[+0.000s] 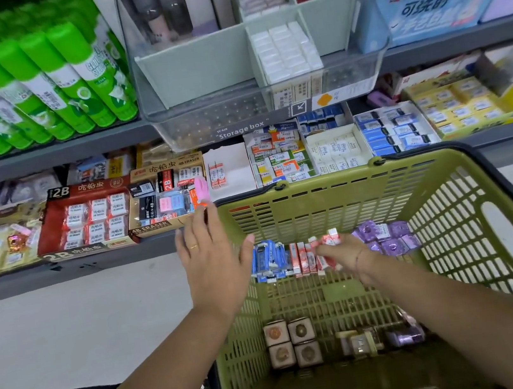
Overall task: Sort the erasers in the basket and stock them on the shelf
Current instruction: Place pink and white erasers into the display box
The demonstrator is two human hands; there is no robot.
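A green plastic basket [473, 228] stands in front of the shelf. Against its far wall lie blue erasers [266, 261], red-and-white erasers [304, 258] and purple erasers [388, 238]. My right hand [344, 254] reaches into the basket and grips a few red-and-white erasers. My left hand [211, 257] hovers over the basket's left rim, fingers straight and spread, holding nothing. Near the front of the basket sit brown-topped square erasers [292, 342] and a few mixed ones [379, 337]. A white tray [230, 165] on the lower shelf holds two red-and-white erasers [217, 175].
The lower shelf carries red 2B eraser boxes [85, 216], a 4B eraser box [165, 194], and trays of white [338, 152], blue [392, 134] and yellow [459, 110] erasers. Green glue sticks [33, 91] and a clear storage box [260, 70] sit above. Pale floor lies at the left.
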